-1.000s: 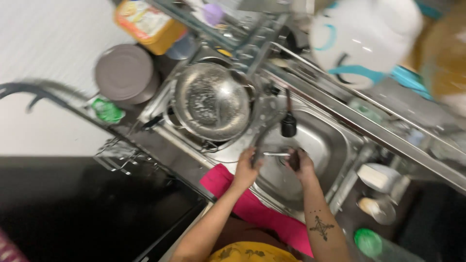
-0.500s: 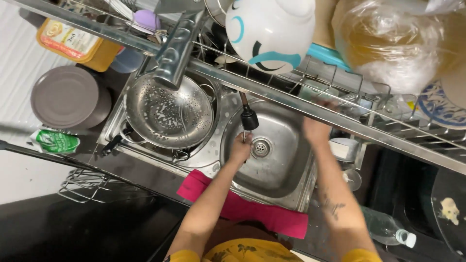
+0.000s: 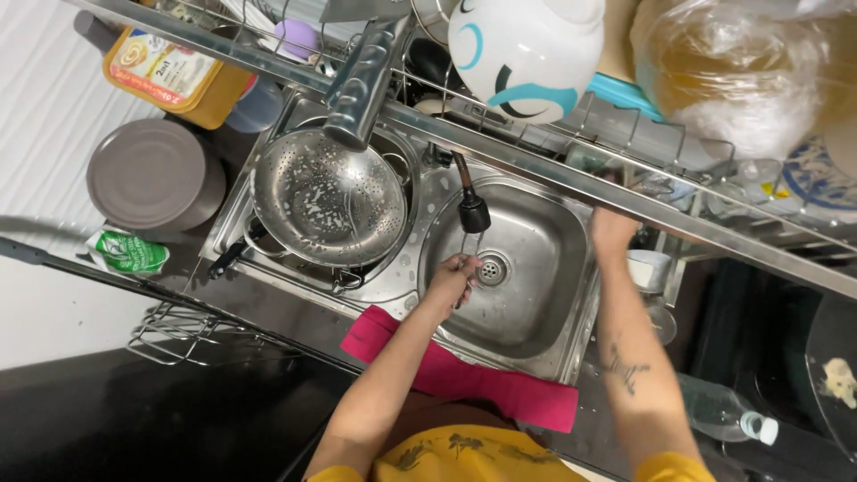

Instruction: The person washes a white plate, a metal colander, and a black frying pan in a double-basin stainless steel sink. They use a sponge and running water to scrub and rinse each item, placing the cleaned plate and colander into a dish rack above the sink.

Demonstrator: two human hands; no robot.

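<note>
Two bare hands are seen at work over a stainless steel sink basin [image 3: 536, 295], and the risks are judged from how they lie. Nearest the body, a bright pink folded cloth [image 3: 464, 375] is draped over the front edge of the surface and could be dragged into the basin by the forearm resting on it. Further in, the left hand [image 3: 453, 275] is curled shut around a thin, dark-handled utensil [image 3: 464, 261], held just beside the round metal drain [image 3: 491, 268] and under the black faucet head [image 3: 472, 214]; what kind of utensil it is cannot be told. Wet fingers could let it slip toward the drain, or water could be splashed off it onto the surface. The right hand [image 3: 611, 230] is raised to the far right rim of the basin, partly hidden under the long metal rack rail [image 3: 625, 192]; whether it is spread or closed cannot be told. Its knuckles could be knocked against that rail. To the left, a large perforated steel colander [image 3: 330, 192] sits over the second basin and could be tipped by a stray elbow.
</note>
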